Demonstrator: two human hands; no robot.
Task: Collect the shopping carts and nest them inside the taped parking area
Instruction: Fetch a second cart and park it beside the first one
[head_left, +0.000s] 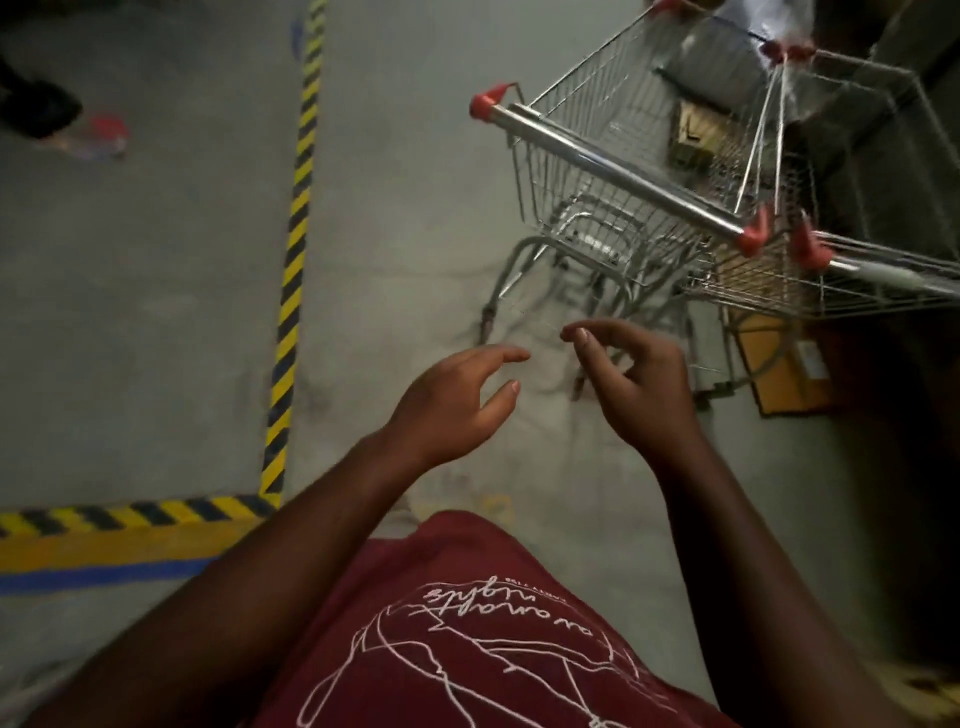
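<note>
— What lies on the grey concrete floor (415, 156) at far left?
— A dark shape (36, 111), with something red (106, 130) just beside it, too blurred to identify.
— And lower right?
— A flat orange-brown board (779, 364). Nearest the camera, a maroon shirt (467, 623) with white line print.

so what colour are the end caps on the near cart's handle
Red, on both ends of the cart handle; clearest in the head view.

Bare floor (415, 182) left, carts (649, 171) crowding right, boxes (784, 364) perhaps beneath
</note>
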